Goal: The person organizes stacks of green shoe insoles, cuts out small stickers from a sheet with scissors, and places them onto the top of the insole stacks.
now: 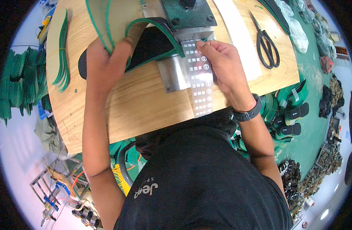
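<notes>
My left hand (107, 65) is closed round several thin beige insoles (120, 17) with green edges. One of them bends over to the right, its black face (151, 44) turned down and its tip close to the press. Between the thumb and fingers of my right hand (226, 63) is the upper end of a clear label strip (201, 78) with rows of white print. The strip hangs over the table's front edge, partly across a shiny metal plate (176, 74). Just beyond my hands stands a dark green press block (189, 15) with bolts; its underside is hidden.
Black-handled scissors (267, 48) lie on the right of the wooden table (145, 111), beside a long white sheet (241, 34). A banded bundle of green-edged insoles (62, 53) lies at the left. More insole stacks (291, 111) are below the table's right edge.
</notes>
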Tool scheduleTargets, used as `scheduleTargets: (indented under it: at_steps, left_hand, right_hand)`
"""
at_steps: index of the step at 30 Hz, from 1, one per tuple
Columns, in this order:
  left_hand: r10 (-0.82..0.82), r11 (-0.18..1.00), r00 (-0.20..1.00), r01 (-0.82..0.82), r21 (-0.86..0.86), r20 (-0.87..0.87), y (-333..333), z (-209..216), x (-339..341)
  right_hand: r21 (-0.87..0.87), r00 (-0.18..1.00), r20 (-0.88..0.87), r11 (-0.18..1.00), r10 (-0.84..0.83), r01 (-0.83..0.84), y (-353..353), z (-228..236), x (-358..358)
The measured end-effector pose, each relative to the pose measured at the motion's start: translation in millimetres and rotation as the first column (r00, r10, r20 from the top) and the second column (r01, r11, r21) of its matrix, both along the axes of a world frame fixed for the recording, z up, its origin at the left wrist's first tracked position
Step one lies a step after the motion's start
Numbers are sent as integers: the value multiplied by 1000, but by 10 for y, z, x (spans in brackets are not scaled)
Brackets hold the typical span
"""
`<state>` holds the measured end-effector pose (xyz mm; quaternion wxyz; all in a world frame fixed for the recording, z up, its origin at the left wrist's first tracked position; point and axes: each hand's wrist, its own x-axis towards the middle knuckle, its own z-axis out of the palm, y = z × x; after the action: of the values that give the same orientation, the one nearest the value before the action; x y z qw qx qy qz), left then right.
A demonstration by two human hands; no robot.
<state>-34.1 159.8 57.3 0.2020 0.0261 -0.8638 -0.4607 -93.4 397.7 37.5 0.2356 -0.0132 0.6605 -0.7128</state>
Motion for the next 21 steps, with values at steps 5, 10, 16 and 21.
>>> scheduleTargets:
  at_steps: [5,10,16,21]
  left_hand:
    - [-166,930,985,143,-340,-40,144,62,-54]
    - [-124,932,992,115,-345,-5,139,36,-23]
    - [1,976,990,30,-215,144,111,140,-10]
    - [199,961,978,-207,184,62,59,123,2]
  right_hand:
    - [-49,999,34,999,-6,8,12,106,55]
    - [-105,999,-24,994,-41,38,128,30,78]
    - [-278,960,121,920,-251,276,284,6,10]
    - [-130,998,67,992,4,5,69,27,1]
